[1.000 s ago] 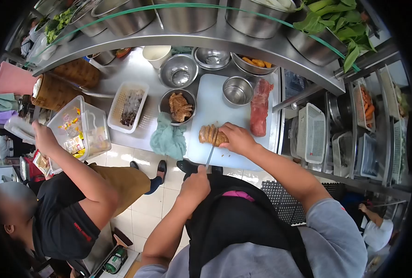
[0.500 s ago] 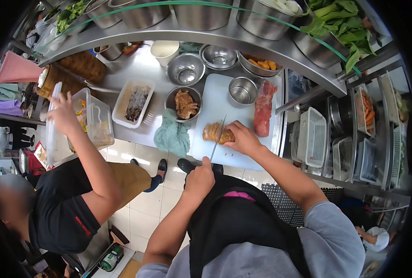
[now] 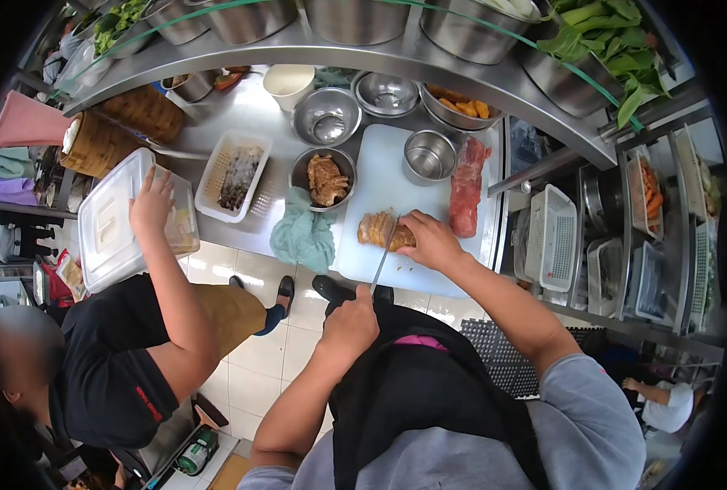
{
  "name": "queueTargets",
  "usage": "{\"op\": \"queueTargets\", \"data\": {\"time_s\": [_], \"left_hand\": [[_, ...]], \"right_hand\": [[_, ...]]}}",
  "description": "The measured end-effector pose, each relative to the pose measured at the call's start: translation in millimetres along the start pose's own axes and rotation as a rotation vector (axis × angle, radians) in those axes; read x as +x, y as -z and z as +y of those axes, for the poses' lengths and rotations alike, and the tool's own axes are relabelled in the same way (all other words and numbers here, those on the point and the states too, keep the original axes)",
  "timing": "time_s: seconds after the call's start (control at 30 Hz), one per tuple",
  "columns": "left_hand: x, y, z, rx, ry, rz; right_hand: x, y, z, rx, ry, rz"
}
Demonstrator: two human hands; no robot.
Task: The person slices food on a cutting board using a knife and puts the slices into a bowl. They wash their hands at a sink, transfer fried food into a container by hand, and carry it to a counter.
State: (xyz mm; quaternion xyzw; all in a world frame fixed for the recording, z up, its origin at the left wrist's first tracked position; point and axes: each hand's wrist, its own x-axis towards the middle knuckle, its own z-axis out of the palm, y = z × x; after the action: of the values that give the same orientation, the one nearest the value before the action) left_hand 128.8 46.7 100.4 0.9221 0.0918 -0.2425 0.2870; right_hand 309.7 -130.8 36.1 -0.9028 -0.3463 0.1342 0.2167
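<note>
My left hand is wrapped round the handle of a knife. The blade rests in a browned roll of cooked meat, which has cut lines across its left part. On the right end of the roll, my right hand grips it with bent fingers. Roll and blade are on a white cutting board. A long piece of raw red meat lies along the board's right side, beside a small steel pot. More browned meat sits in a steel bowl left of the board.
A green cloth hangs over the counter's front edge. Nearby stand a white basket and steel bowls. At left, a co-worker's hand rests on a lidded plastic box. A steel shelf runs overhead.
The co-worker's hand has brought the raised lid down onto the plastic box. My knife has shifted slightly at the meat roll; my right hand stays on it.
</note>
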Motion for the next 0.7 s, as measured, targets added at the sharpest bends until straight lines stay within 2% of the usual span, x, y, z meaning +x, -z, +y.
{"op": "queueTargets", "data": {"time_s": [0.07, 0.17, 0.27, 0.37, 0.5, 0.57, 0.7], "left_hand": [[10, -5, -1, -0.008, -0.005, -0.023], [27, -15, -1, -0.050, -0.021, 0.053], [24, -2, 2, -0.046, -0.018, -0.011], [10, 13, 7, 0.011, 0.071, -0.153], [36, -14, 1, -0.065, 0.027, -0.073], [38, -16, -1, -0.057, 0.014, -0.025], [22, -11, -2, -0.034, 0.038, -0.085]], "right_hand": [[-1, -1, 1, 0.008, 0.012, 0.002], [1, 0, 3, 0.013, 0.013, -0.010], [2, 3, 2, 0.030, -0.007, -0.045], [0, 0, 2, 0.037, 0.013, -0.024], [-1, -5, 6, 0.011, 0.037, 0.022], [1, 1, 4, 0.033, 0.006, -0.036], [-1, -4, 6, 0.051, 0.011, -0.034]]}}
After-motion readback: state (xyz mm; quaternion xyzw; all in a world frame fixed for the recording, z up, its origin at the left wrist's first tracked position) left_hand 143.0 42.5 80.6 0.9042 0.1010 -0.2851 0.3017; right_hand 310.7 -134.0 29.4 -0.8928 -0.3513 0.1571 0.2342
